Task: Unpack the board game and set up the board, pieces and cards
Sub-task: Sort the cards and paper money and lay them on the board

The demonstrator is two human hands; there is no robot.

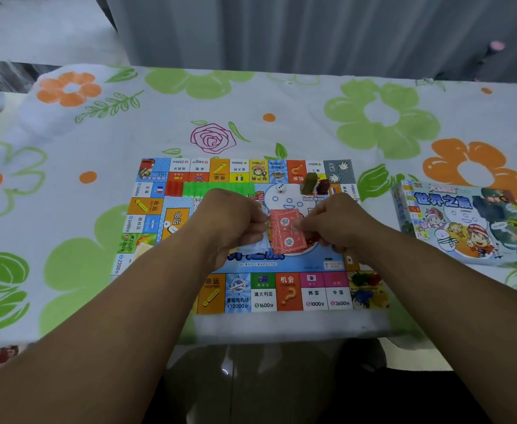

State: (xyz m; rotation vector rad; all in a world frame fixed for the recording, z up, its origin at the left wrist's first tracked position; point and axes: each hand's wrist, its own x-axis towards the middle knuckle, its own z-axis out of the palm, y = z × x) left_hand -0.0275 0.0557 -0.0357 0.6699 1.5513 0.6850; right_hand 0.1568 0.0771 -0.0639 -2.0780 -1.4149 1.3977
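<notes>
- Cards (287,232): red stack, held just over mid-board between both hands.
- Right hand (339,224): fingertips (306,229) curled in, pinching the stack's right edge.
- Left hand (235,223): fingers curled tight at the left edge, looks like a pinch too. Something pale sits under it, can't tell what.
- Board (263,293): unfolded, flat on the floral cloth (373,117), close to the near edge.
- Out on the board: green houses (217,189) in a row, red houses (174,188) touching their left end, die (280,188), two tall pieces (309,181) far right, pawns (367,289) heaped on the near-right corner.
- Box (465,228): on the cloth, right of the board, apart from it.
- My read: mostly done. Left: seat this stack on its spot, sort the pawns. No second card stack clearly visible.
- Readable: 机 / 会 on the cards. Board: 命运 DESTINY, 机会, 澳大利亚 1600, 韩国 1000, 中国 3600, "Uncle Wang". Box: 世界之旅.
</notes>
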